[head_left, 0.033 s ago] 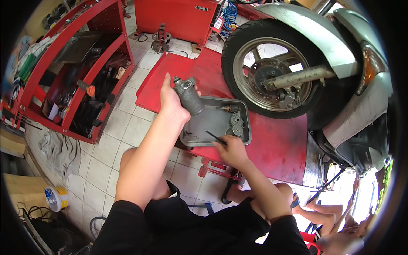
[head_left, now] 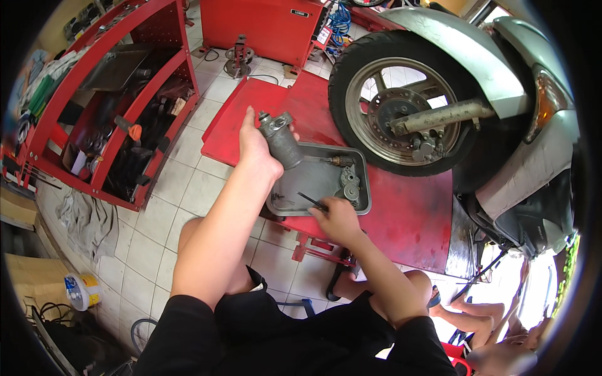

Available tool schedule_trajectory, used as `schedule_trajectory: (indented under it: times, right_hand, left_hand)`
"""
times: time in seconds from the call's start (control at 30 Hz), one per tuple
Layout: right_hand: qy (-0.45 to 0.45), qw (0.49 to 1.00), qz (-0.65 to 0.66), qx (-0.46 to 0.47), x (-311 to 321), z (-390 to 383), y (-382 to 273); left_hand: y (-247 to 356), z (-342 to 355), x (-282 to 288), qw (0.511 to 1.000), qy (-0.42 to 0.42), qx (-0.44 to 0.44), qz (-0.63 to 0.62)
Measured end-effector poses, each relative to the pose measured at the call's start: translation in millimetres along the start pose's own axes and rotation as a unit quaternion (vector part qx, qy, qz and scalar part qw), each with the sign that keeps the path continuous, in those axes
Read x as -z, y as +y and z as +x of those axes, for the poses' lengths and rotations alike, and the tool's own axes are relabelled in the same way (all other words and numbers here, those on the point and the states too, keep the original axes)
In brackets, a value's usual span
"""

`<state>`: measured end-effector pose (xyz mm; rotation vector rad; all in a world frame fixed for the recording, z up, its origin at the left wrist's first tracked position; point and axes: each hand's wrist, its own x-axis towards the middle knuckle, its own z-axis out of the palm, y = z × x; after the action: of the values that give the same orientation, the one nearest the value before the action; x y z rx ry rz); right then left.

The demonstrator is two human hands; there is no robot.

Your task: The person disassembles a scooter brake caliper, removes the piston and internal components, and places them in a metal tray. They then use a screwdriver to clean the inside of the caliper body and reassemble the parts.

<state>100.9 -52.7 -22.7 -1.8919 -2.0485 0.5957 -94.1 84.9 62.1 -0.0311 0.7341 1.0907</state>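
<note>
My left hand (head_left: 254,145) is wrapped around a grey cylindrical starter motor (head_left: 279,143), held tilted above the left part of a metal tray (head_left: 366,182). The motor's narrow shaft end points up and away from me. In my right hand (head_left: 339,220), over the tray's near edge, is a slim dark rod-like tool (head_left: 310,200). Its tip points left over the tray floor, apart from the motor; its exact kind does not show. Inside the tray lie a grey metal cover part (head_left: 350,188), a small coppery cylindrical part (head_left: 342,161) and some small bits near the left corner.
The tray rests on a red lift platform (head_left: 407,213), beside a scooter's front wheel (head_left: 401,106). To the left stands a red tool rack (head_left: 141,106); a red cabinet (head_left: 257,31) is at the back. Another person's legs (head_left: 470,316) show at lower right. A white bucket (head_left: 83,292) sits lower left.
My right hand has shifted slightly left, and the dark tool's tip with it. My left hand and the starter motor have barely moved.
</note>
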Motion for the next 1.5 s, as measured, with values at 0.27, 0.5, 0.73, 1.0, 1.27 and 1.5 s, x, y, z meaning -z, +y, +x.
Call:
schedule_trajectory:
  times: [0.27,0.5,0.73,1.0,1.27,1.5]
  right_hand:
    - [-0.137,0.980,-0.071,-0.126,-40.2,62.3,-25.7]
    - [-0.141,0.981,-0.085,-0.105,-43.7,66.3,-22.2]
    - [-0.043,0.996,-0.023,-0.078,-26.4,51.0,-6.0]
    - [0.108,0.970,0.213,-0.055,53.3,2.0,-15.1]
    - [0.127,0.864,0.483,-0.061,100.6,-21.0,-10.0]
    - [0.141,0.861,0.485,-0.069,106.2,-35.0,-9.0]
  left_hand:
    - [14.0,-14.5,-0.2,1.000,-0.012,0.005,-0.007]
    - [23.8,-21.2,3.5,0.997,-0.053,0.028,-0.045]
    - [13.5,-15.2,5.2,0.995,-0.084,0.052,0.032]
    - [-10.8,-39.4,0.0,0.982,-0.175,0.072,0.030]
    - [-58.3,-39.0,14.8,0.976,-0.167,0.125,0.069]
    - [-87.4,-41.2,14.2,0.957,-0.227,0.166,0.068]
